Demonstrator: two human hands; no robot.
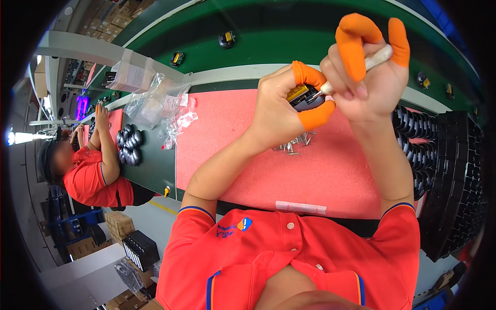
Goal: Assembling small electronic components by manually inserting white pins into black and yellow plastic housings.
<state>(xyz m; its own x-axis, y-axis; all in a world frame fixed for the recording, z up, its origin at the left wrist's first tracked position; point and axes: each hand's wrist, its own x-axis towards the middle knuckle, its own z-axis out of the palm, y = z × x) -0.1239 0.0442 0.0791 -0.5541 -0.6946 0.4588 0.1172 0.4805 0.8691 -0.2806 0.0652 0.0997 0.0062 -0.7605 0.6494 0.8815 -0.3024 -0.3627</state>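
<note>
My left hand [281, 106] is closed round a small electronic unit [300, 97] with a dark rounded shell and a yellow block inside. Orange finger cots cover its thumb and a fingertip. In my right hand [369, 77], also with orange finger cots, is a slim white pen-shaped tool [380, 58]. The tool's dark tip meets the unit's open side; the exact contact spot is too small to make out. Beneath my hands, a loose pile of small metal pins [295, 144] lies on the pink foam mat [232, 168].
Beyond the mat runs a green conveyor [289, 33] carrying several similar units [226, 40]. Clear plastic bags [155, 106] lie to the left. Rows of dark rounded parts [416, 150] and stacked black trays [457, 186] stand at right. A co-worker [95, 168] sits at left beside grey rounded parts [129, 144].
</note>
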